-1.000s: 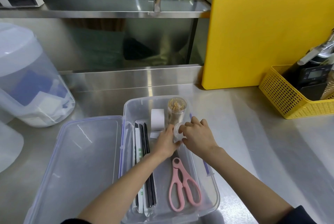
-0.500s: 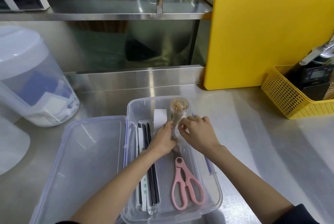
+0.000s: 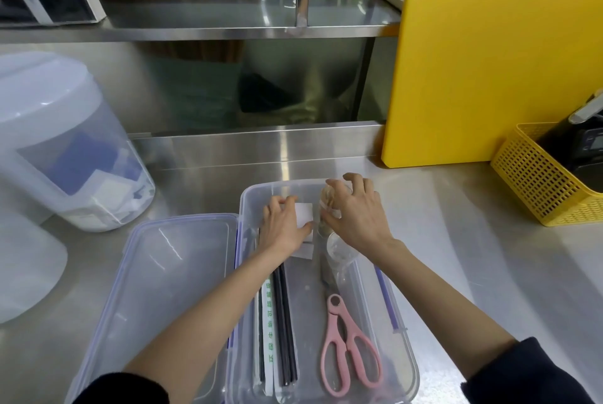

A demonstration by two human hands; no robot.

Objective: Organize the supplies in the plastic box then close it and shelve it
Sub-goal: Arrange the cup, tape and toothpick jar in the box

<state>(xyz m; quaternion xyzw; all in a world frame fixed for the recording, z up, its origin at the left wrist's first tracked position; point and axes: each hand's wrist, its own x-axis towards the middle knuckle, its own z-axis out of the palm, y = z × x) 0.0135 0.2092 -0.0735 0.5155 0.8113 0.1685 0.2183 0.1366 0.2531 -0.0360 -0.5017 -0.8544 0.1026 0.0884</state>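
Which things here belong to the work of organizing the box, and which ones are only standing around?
Belong to the job:
plastic box
its open lid
white tape roll, under the left hand
toothpick jar, under the right hand
pink scissors
wrapped straws

Just standing around:
yellow cutting board
yellow basket
large lidded container

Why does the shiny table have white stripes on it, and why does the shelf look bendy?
Head view: the steel counter mirrors overhead light, giving bright glare streaks; the wide-angle lens curves the shelf edge; the right hand looks slightly motion-blurred.
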